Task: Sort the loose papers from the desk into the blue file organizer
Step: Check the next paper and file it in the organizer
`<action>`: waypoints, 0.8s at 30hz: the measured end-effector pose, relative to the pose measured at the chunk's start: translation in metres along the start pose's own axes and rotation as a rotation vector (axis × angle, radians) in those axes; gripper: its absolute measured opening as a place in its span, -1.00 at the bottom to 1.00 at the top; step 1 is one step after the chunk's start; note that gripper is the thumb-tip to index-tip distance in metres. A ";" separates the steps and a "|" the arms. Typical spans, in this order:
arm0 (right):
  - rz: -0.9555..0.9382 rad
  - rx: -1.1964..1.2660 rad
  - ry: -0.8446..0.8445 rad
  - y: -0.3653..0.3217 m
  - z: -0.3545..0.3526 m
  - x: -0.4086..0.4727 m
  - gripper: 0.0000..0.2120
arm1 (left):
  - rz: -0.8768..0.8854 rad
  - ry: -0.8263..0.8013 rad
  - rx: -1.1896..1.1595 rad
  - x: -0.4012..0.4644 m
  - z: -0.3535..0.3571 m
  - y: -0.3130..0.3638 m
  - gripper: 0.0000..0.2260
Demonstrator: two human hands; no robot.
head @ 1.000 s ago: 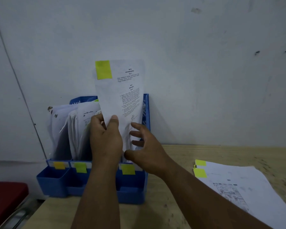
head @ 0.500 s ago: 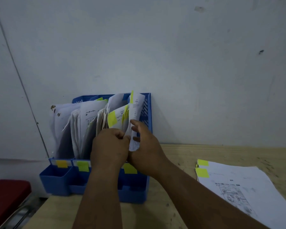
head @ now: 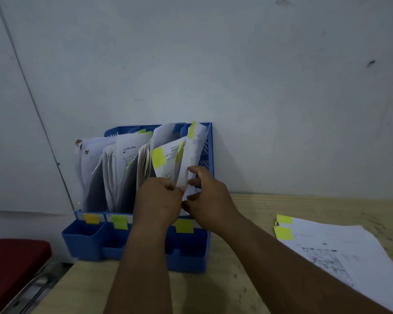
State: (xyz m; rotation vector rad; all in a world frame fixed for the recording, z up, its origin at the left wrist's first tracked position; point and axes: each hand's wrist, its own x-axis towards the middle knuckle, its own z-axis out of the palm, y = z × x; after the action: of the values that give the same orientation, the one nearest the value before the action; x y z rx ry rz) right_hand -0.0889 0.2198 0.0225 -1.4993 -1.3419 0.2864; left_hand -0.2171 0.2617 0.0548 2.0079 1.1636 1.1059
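Both hands, left hand (head: 159,198) and right hand (head: 210,196), pinch tagged sheet (head: 194,152) into blue file organizer (head: 186,257); loose papers (head: 331,248) right of fingers unsorted.

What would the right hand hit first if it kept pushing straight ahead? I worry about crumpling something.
Most likely the sheet it is already touching in the rightmost slot, then the blue file organizer wall behind it. The right hand points up and away toward that slot; depth there is unclear.
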 end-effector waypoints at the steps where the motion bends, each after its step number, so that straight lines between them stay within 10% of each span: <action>1: 0.011 -0.015 -0.001 0.002 0.000 0.000 -0.24 | 0.014 0.016 0.000 0.000 0.000 0.000 -0.59; 11: -0.042 -0.014 -0.016 -0.006 0.005 0.002 -0.20 | -0.074 0.038 0.032 0.000 0.005 -0.004 -0.61; 18: -0.058 -0.078 0.038 -0.019 -0.002 0.007 -0.27 | -0.178 0.099 -0.438 0.008 0.005 -0.006 -0.76; 24: -0.120 -0.263 -0.074 -0.015 0.000 0.005 -0.45 | -0.083 0.148 -0.219 0.006 0.006 -0.005 -0.71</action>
State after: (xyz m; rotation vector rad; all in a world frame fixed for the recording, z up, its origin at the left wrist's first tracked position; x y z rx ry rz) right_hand -0.0959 0.2214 0.0369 -1.6284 -1.5700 0.0914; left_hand -0.2125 0.2685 0.0503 1.7212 1.1332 1.2972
